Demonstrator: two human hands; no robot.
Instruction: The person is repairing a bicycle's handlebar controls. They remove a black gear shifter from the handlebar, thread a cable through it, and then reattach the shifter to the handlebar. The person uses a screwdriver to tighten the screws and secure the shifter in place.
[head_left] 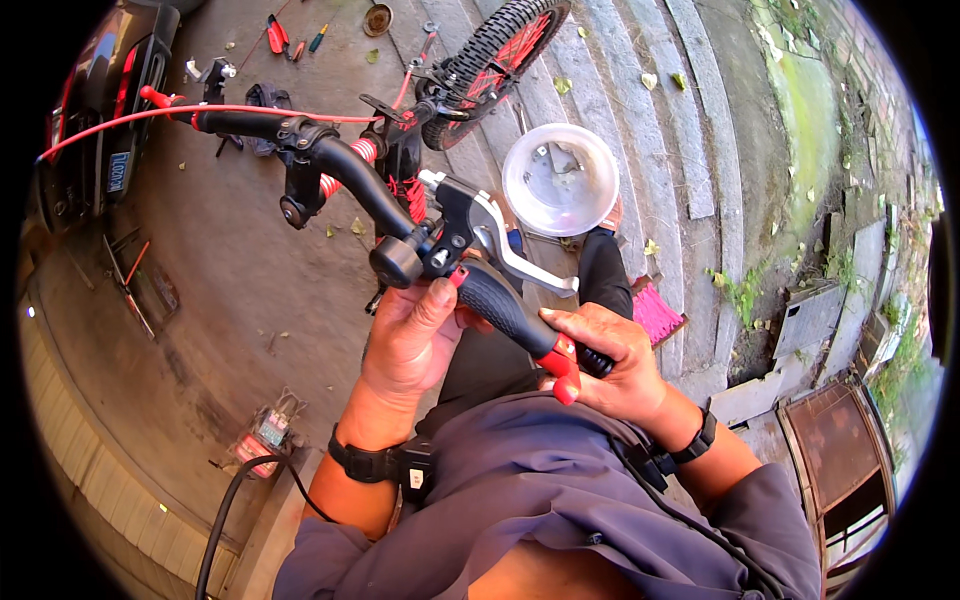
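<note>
Your left hand (410, 340) closes around the red collar (459, 276) at ten o'clock on the black handlebar grip (500, 308), at centre; your right hand (612, 362) clamps its red outer end (565, 368) at four, apparently adjusting its fit, which calls next for steady, aligned pressure

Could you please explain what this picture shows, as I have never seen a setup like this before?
There is no robot here: each grip is simply a person's bare hand. The one picture comes from a wide fisheye camera worn on the head, looking down, so straight edges bend. The left hand holds a black handle on a bicycle handlebar, near a small red collar at its inner end. The right hand holds the outer end, at a red end piece. A silver brake lever sits alongside. On the ground are a translucent basin and some tools.
</note>
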